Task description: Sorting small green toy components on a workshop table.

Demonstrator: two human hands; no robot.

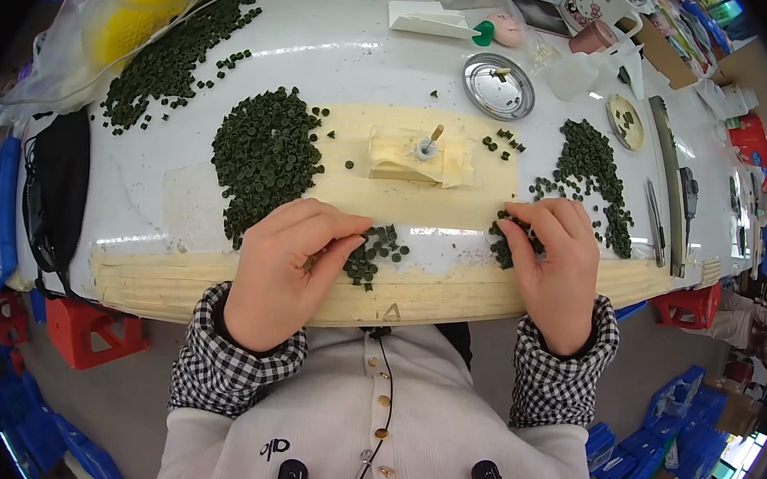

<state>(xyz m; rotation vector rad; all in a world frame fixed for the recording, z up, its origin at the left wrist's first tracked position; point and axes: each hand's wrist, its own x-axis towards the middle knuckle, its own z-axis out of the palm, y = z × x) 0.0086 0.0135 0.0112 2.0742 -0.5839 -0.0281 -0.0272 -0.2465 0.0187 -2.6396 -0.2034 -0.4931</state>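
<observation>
Head view shows the left hand [285, 267] pinching near a small cluster of green rings [373, 252] lying just to its right on the table [354, 54], while the right hand [556, 264] presses curled fingertips into another green ring pile [506, 241] at its left.

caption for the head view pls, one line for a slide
Left hand and right hand pick through small dark green rings on a white table.

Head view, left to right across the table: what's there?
Black face mask → big heap of green rings → left hand → taped block with a small tool → right hand → tweezers.
</observation>
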